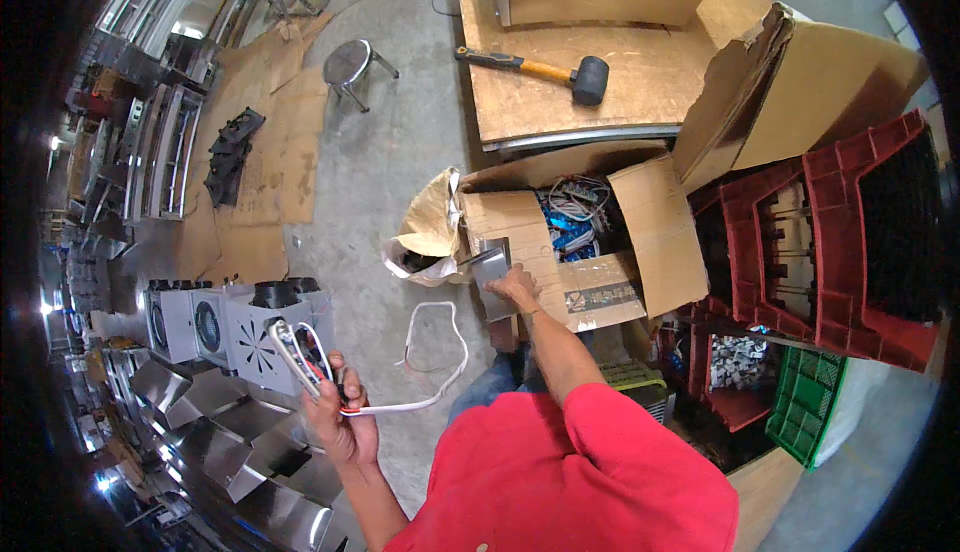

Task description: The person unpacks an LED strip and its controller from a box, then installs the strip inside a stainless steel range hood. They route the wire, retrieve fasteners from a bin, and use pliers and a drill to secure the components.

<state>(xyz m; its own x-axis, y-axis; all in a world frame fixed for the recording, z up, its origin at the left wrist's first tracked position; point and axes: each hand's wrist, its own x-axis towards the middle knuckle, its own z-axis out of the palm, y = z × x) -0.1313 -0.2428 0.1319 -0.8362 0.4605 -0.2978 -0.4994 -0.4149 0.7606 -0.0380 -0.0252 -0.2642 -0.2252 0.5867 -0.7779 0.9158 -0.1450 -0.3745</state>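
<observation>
Head view, left hand (347, 430) gripping silvery fitting (290, 354), looping white cable (464, 354), right hand (517, 288) clasping grey metal plate (490, 274)

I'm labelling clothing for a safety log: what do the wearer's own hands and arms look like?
The left hand and right hand are both ungloved, and no watch or bracelet shows on either wrist. Both forearms are bare. The right sleeve is plain red, part of a red shirt; the left sleeve can't be made out.
</observation>
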